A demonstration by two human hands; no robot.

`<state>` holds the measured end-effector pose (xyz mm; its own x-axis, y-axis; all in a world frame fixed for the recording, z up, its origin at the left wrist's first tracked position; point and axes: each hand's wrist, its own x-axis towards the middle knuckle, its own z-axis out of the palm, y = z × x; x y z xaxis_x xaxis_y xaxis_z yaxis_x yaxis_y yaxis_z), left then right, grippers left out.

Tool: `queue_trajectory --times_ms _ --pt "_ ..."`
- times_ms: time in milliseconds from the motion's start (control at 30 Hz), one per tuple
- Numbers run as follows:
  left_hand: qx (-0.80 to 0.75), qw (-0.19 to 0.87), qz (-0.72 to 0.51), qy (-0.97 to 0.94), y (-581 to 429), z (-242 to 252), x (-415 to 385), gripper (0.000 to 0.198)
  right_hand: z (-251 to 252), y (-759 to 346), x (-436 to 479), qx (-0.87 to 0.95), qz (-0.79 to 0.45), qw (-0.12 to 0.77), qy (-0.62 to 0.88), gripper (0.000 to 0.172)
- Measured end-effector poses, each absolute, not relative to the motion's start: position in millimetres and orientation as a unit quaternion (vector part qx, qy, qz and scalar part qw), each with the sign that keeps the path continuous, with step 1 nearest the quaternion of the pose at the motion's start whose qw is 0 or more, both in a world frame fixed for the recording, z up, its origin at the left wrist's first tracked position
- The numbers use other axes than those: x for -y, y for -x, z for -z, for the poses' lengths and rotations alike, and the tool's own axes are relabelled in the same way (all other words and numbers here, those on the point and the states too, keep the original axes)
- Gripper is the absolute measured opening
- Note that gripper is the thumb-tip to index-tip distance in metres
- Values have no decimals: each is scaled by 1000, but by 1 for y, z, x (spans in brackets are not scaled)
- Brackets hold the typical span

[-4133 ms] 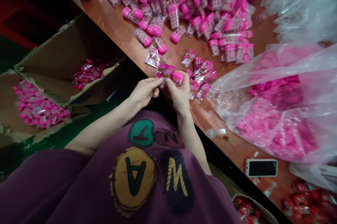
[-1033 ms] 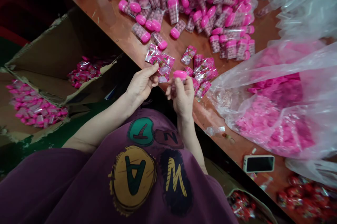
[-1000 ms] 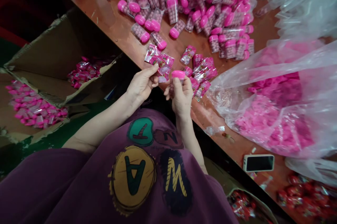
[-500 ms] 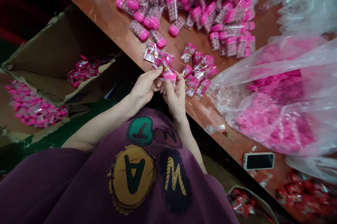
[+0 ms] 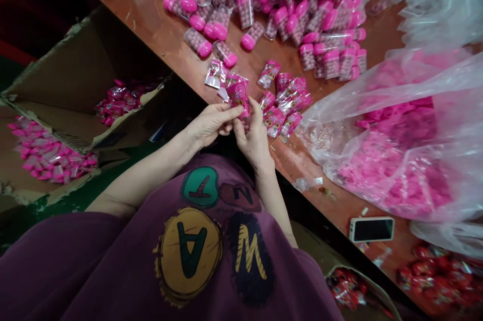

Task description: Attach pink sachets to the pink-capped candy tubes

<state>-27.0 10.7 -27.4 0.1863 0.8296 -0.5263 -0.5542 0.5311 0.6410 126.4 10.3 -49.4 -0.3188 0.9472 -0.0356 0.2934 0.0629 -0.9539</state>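
My left hand (image 5: 209, 125) and my right hand (image 5: 253, 137) meet at the table's near edge, both pinching one small pink-capped candy bottle with a printed sleeve (image 5: 237, 97) over it. The bottle stands upright between my fingertips. Just beyond my hands lie several loose printed sleeves (image 5: 285, 104) on the brown table (image 5: 162, 39). Farther back is a big heap of clear pink-capped candy bottles (image 5: 287, 4).
An open cardboard box (image 5: 75, 84) with wrapped pink bottles stands low at the left. A large clear bag of pink caps (image 5: 396, 145) fills the right. A phone (image 5: 372, 229) lies near the table's front edge, with red sweets (image 5: 441, 275) beyond it.
The bottle's pink cap was bare in my right hand a second ago, with the sleeve in my left. Now the sleeve covers the bottle and both hands are close together.
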Motion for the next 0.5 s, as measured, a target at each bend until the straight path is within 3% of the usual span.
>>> queue_trajectory --times_ms 367,500 --pt "-466 733 -462 -180 20 28 -7 38 45 -119 -4 428 -719 361 412 61" --pt "-463 746 -429 -212 16 25 -6 36 43 -121 -9 426 -717 370 409 62"
